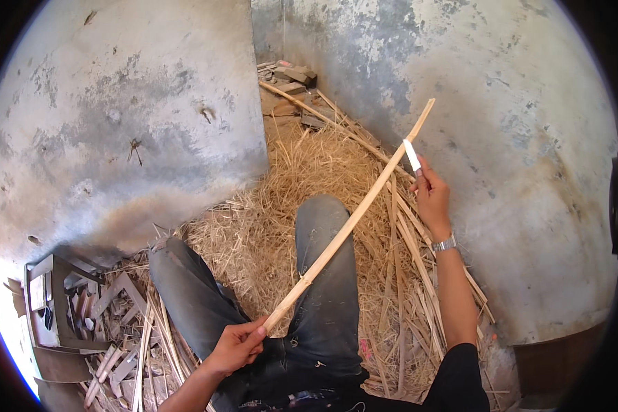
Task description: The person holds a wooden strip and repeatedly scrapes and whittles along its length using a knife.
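A long, pale bamboo strip (351, 224) slants across my right thigh, from low near my lap up to the far right. My left hand (238, 348) is closed around its near end, thumb on top. Out to the right, my right hand (432, 197) grips a knife (412, 156) by its handle, which the fingers mostly hide. The knife's bright blade lies against the strip a little short of its far end. A node shows on the strip over my thigh.
Pale shavings (254, 223) heap on the floor around my legs. Long bamboo strips (408, 240) lie along the right wall (522, 206); more strips (159, 336) rest at lower left beside a wooden frame (65, 302). Brick rubble (295, 75) sits in the far corner, past the left wall's edge (259, 103).
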Available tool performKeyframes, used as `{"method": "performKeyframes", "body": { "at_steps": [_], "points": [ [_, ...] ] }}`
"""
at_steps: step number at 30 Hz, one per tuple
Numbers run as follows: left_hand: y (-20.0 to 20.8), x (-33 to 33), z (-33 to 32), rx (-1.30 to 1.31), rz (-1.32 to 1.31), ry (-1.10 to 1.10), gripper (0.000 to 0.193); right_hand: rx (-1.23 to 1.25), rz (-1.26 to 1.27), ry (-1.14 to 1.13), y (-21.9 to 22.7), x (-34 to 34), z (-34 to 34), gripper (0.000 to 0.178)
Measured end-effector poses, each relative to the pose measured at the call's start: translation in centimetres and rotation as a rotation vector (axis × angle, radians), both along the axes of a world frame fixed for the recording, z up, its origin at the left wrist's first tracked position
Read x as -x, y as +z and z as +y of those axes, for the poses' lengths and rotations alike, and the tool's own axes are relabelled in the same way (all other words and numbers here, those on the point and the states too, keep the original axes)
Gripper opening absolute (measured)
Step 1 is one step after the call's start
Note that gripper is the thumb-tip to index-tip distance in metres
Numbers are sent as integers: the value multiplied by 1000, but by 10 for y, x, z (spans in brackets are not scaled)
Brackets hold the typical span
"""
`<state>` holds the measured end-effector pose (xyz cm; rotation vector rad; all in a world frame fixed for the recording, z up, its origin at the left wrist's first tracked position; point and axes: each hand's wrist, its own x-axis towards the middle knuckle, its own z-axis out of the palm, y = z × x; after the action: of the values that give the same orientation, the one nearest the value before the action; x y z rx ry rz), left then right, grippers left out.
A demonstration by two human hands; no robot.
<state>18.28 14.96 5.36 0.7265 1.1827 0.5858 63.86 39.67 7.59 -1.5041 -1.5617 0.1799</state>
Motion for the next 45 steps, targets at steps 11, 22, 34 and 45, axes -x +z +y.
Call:
{"method": "performKeyframes", "body": {
  "at_steps": [11,22,34,45],
  "points": [
    [-2,-24,9,-36,-23,10,46,-196,-99,189,-30,92,-54,42],
    [-9,-41,13,-166,-42,52,47,-79,-112,187,-26,111,-80,54],
    [-10,-58,34,-118,-24,10,52,-162,-217,409,-33,137,-122,51],
    [0,-55,47,126,-346,-25,46,-207,-375,430,-25,141,-125,61]
  ]
}}
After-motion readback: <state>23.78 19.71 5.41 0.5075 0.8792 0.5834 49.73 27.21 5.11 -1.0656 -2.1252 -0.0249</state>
